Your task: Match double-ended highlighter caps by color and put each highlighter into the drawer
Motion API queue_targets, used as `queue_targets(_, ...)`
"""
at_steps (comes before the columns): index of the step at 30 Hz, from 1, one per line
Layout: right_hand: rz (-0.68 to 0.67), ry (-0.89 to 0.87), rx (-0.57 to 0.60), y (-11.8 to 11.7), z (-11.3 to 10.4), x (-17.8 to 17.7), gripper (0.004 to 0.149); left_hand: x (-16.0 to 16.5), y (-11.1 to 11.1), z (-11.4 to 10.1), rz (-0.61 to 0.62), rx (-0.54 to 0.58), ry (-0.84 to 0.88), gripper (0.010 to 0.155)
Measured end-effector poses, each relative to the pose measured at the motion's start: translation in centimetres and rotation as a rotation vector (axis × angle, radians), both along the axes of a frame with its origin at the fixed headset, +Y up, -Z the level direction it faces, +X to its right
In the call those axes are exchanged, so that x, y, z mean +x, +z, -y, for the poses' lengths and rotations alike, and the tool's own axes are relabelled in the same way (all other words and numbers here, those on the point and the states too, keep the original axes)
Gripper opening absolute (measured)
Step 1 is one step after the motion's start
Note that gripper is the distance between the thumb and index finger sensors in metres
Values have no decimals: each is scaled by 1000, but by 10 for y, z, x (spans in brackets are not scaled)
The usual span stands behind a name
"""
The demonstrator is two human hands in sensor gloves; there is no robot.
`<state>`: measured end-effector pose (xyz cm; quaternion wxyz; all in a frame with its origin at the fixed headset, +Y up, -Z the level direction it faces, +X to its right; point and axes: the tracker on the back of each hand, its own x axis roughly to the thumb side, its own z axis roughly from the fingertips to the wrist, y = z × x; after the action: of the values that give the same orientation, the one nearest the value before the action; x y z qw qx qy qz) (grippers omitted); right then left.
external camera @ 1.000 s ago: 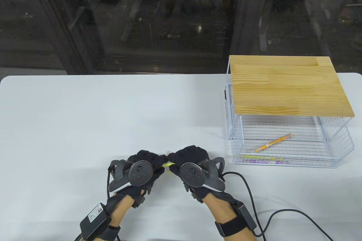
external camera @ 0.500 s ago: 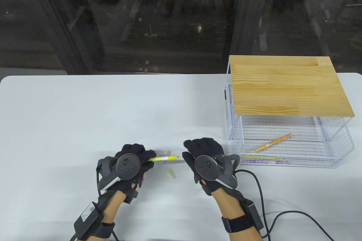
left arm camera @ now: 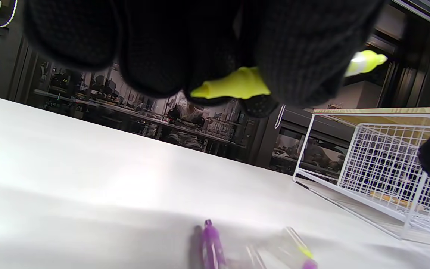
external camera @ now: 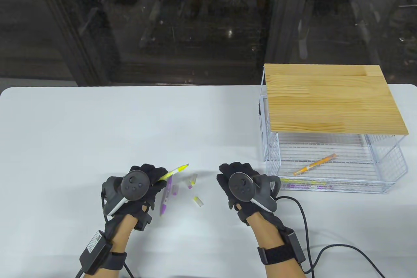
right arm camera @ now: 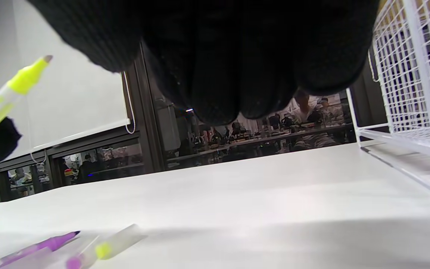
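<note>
My left hand (external camera: 156, 177) grips a yellow highlighter (external camera: 176, 171) whose uncapped tip points up and to the right. The left wrist view shows this yellow highlighter (left arm camera: 237, 84) pinched between the gloved fingers. A purple highlighter (external camera: 164, 198) lies on the table just right of that hand, uncapped at its far end (right arm camera: 47, 244). Three clear caps lie loose: one (external camera: 175, 189) beside the purple pen, one (external camera: 192, 181) further right, one yellow-tipped (external camera: 198, 201) nearer me. My right hand (external camera: 233, 173) hovers apart to the right, fingers loosely curled, with nothing seen in it.
The white wire drawer (external camera: 325, 190) stands pulled out at the right under a wooden top (external camera: 332, 98). It holds an orange highlighter (external camera: 314, 164) and yellow and purple ones (external camera: 303, 184) along its front. A black cable (external camera: 303, 216) trails from my right wrist.
The hands, together one second ago, have drawn apart: left hand moved left with the yellow highlighter, now tilted up; right hand moved right. The purple highlighter and two more caps now show.
</note>
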<state>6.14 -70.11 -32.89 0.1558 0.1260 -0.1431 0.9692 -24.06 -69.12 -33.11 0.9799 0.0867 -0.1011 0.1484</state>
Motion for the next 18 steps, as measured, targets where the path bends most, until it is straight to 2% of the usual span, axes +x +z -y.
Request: queue_targets(18,-105,188,-160,1,28,-59,45,0,-1,2,3,-18,1,49)
